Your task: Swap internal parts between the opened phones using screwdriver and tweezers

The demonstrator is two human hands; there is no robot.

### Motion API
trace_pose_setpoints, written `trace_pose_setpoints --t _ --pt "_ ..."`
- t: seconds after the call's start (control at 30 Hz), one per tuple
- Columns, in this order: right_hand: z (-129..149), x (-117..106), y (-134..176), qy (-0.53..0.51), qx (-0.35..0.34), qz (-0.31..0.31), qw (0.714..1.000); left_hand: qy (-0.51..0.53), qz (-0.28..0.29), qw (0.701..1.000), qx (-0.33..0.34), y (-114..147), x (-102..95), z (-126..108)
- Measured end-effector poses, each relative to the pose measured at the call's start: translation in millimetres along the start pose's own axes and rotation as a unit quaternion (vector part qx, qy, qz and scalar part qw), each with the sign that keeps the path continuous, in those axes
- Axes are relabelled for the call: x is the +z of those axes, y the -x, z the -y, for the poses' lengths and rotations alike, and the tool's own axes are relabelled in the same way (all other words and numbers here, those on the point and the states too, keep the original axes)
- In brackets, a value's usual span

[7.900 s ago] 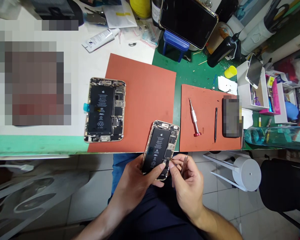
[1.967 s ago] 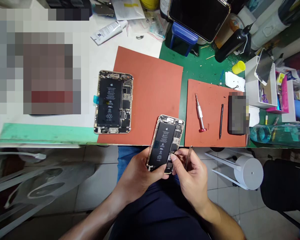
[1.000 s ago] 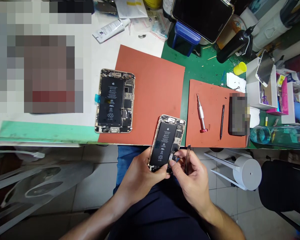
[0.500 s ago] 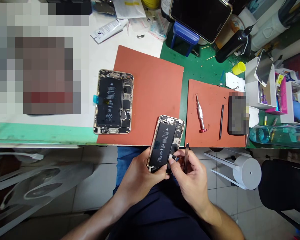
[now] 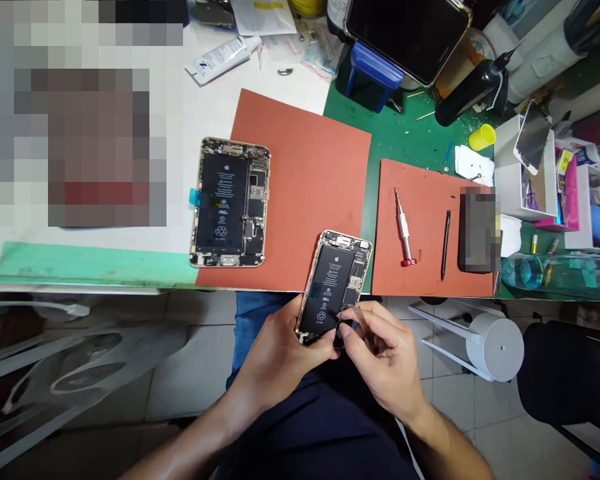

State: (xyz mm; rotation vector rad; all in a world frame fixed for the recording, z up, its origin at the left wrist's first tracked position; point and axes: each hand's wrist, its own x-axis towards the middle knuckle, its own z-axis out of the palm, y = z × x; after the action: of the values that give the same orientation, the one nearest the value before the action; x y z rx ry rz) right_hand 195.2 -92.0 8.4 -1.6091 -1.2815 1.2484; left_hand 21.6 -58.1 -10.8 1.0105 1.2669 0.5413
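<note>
Tool (image 5: 362,321) has tilted, half hidden; right grip (image 5: 384,347) clasps it, left grip (image 5: 284,352) clasps phone (image 5: 334,277).

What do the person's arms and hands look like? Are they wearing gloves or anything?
No gloves! The left hand and right hand are both bare, with no rings or watch showing. The left forearm and right forearm have no sleeves in view, and I can't see any drawings or markings on them.

a plain dark navy garment (image 5: 315,427) is worn with blue denim (image 5: 250,323), and both forearms (image 5: 213,423) are bare.
</note>
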Motion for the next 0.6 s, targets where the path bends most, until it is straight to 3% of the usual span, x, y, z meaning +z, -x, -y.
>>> trace_pose_setpoints --t 0.23,0.6 --pt "0.3 0.3 -3.0 0.017 0.0 -0.023 1.0 -0.001 -0.003 1.0 -0.003 0.6 -0.4 1.9" --pt "-3.6 2.1 2.0 -0.041 0.094 -0.011 0.995 0.028 0.015 0.998 -0.058 2.2 0.6 3.5"
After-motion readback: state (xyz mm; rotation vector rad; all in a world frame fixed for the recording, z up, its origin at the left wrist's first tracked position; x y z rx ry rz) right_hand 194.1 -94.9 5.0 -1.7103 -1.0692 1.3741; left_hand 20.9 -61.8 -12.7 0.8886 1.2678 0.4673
